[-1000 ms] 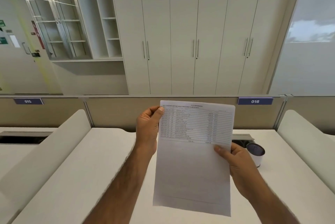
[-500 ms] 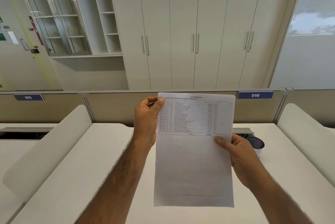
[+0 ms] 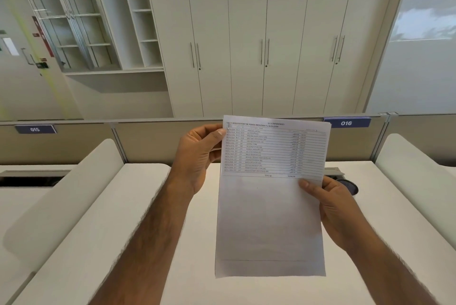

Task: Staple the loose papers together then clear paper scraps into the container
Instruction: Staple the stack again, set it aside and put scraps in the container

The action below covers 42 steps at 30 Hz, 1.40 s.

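From where I stand, the person has both forearms stretched out over the white desk and is holding the papers up in the air, clear of the surface and roughly over the middle of it. The printed side faces the person. The top of the page carries a ruled table of entries, and the lower half is nearly blank (I cannot tell how many sheets are in the stack).

The left hand pinches the upper left corner, with the thumb lying flat on the front and the fingers curled behind. The right hand grips the right edge about halfway down, its thumb pressed on the front just under the table and the other fingers wrapped round the back.

Just behind that right hand, toward the desk's far right corner, the dark mouth of a small round container peeks out, most of it hidden by the knuckles. Beside it, a grey cable slot sits at the far edge.

Along that far edge runs a beige partition with blue number plates, 015 on the left and 016 on the right. Behind it stand tall pale cabinets.
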Tool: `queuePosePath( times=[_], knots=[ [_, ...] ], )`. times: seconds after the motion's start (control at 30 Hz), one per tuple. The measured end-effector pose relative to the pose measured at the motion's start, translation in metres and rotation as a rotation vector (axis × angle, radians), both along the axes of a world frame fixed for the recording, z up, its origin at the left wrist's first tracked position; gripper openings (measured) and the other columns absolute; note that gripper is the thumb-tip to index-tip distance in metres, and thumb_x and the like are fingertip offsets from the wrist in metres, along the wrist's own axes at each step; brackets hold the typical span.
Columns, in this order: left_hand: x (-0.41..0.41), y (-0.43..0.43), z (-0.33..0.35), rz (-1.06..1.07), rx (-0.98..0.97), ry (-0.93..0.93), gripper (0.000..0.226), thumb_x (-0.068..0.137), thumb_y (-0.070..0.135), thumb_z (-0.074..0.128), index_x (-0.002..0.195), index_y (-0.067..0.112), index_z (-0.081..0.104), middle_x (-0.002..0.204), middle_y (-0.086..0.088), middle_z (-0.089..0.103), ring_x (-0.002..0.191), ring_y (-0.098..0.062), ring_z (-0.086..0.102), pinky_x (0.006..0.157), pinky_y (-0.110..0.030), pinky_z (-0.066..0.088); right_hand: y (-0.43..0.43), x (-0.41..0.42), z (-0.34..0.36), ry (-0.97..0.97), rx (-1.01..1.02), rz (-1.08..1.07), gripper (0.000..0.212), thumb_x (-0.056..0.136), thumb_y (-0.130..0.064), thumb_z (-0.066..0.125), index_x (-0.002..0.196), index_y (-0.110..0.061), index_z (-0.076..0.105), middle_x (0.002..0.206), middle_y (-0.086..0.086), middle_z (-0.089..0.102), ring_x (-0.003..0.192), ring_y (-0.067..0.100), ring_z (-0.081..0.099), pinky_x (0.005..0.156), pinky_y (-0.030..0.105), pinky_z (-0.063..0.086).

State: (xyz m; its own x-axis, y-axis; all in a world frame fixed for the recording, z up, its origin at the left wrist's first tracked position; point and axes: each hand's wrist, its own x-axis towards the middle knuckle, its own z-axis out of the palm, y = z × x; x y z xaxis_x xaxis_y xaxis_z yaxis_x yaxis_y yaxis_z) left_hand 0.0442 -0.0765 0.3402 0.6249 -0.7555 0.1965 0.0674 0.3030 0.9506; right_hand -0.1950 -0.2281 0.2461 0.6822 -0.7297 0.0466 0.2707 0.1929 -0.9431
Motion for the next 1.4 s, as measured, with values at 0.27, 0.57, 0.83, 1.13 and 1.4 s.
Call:
queuePosePath(
  times=[0.27, 0.57, 0.83, 1.13, 1.4],
  knots=[
    [-0.001, -0.002, 0.001, 0.102, 0.039, -0.080, 0.012, 0.099, 0.015, 0.065, 0.105, 0.009, 0.073, 0.101, -0.007, 0.081, 0.086, -0.023, 0.077, 0.074, -0.034, 0.064, 0.001, 0.003, -0.001, 0.004, -0.024, -0.010, 0.046, 0.076, -0.036, 0.083, 0.118, -0.021, 0.073, 0.124, 0.006, 0.072, 0.110, 0.027, 0.071, 0.079, 0.032, 0.060],
    [-0.002, -0.003, -0.001, 0.160, 0.042, -0.142, 0.008, 0.099, 0.013, 0.064, 0.092, 0.013, 0.067, 0.093, -0.002, 0.079, 0.081, -0.014, 0.075, 0.069, -0.028, 0.062, 0.006, 0.005, 0.002, 0.021, -0.123, 0.031, 0.039, 0.078, -0.026, 0.081, 0.116, -0.019, 0.074, 0.119, 0.009, 0.074, 0.107, 0.030, 0.072, 0.083, 0.036, 0.060],
    [-0.003, -0.006, 0.003, 0.147, 0.014, -0.127, 0.005, 0.098, 0.014, 0.066, 0.099, 0.013, 0.071, 0.100, -0.003, 0.080, 0.093, -0.022, 0.077, 0.078, -0.036, 0.063, 0.010, 0.012, 0.002, 0.010, -0.162, 0.009, 0.040, 0.079, -0.020, 0.081, 0.118, -0.015, 0.073, 0.119, 0.009, 0.074, 0.108, 0.030, 0.072, 0.083, 0.035, 0.060],
    [-0.003, -0.006, 0.004, 0.209, -0.036, -0.162, 0.005, 0.097, 0.015, 0.068, 0.097, 0.013, 0.073, 0.096, -0.005, 0.078, 0.088, -0.019, 0.075, 0.070, -0.028, 0.060, 0.014, 0.005, 0.003, -0.006, -0.181, -0.006, 0.035, 0.080, -0.021, 0.080, 0.114, -0.019, 0.075, 0.115, 0.009, 0.075, 0.103, 0.030, 0.073, 0.079, 0.031, 0.060],
    [-0.081, -0.010, -0.025, 0.567, 0.196, -0.732, 0.073, 0.092, 0.044, 0.071, 0.151, 0.011, 0.045, 0.161, -0.010, 0.038, 0.150, -0.022, 0.033, 0.124, -0.039, 0.027, 0.039, 0.027, 0.009, 0.002, -0.336, -0.334, 0.023, 0.088, -0.014, 0.074, 0.100, -0.034, 0.077, 0.096, -0.005, 0.079, 0.085, 0.016, 0.076, 0.068, 0.028, 0.061]
  ],
)
